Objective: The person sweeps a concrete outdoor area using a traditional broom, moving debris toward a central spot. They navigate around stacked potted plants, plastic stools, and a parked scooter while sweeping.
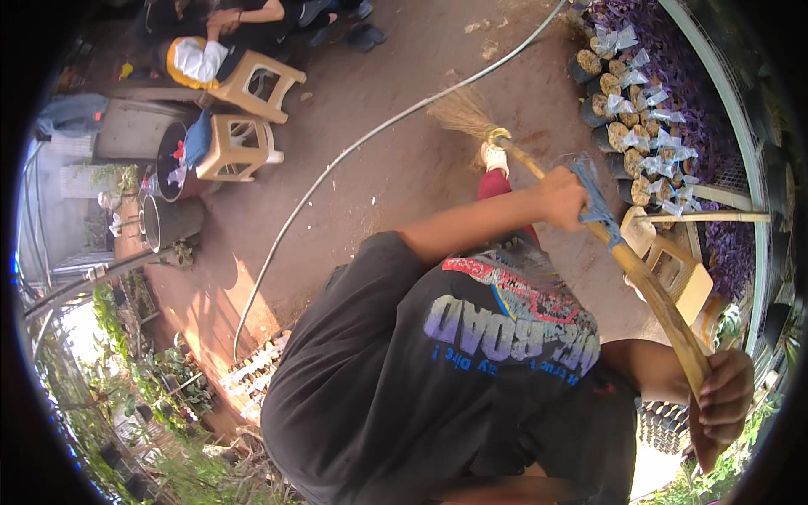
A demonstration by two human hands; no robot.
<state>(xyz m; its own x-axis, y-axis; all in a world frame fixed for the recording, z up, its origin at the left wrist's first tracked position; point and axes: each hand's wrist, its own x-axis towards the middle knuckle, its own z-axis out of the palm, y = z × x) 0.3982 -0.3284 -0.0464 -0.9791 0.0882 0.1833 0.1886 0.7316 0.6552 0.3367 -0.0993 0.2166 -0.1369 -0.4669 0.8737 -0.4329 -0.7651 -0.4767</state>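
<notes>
A long wooden-handled broom (656,290) slants from the lower right up toward the centre. My left hand (562,197) grips the handle partway down, just beside a blue cloth strip (596,199) tied around it. Near the handle's upper end, at the right edge, my right hand (726,398) is closed around the wood. The straw bristles (464,110) fan out over the brown ground, bound with a yellowish band (497,136) at their base. Just below that band is my light-coloured shoe (493,156); the other foot is mostly hidden.
A pale hose (328,170) curves over the ground, left of the bristles. Soil-filled black bags (617,136) line the right side. Plastic stools (237,148) and dark buckets (173,221) stand left; another stool (685,278) stands right. A seated person (199,60) is at the upper left.
</notes>
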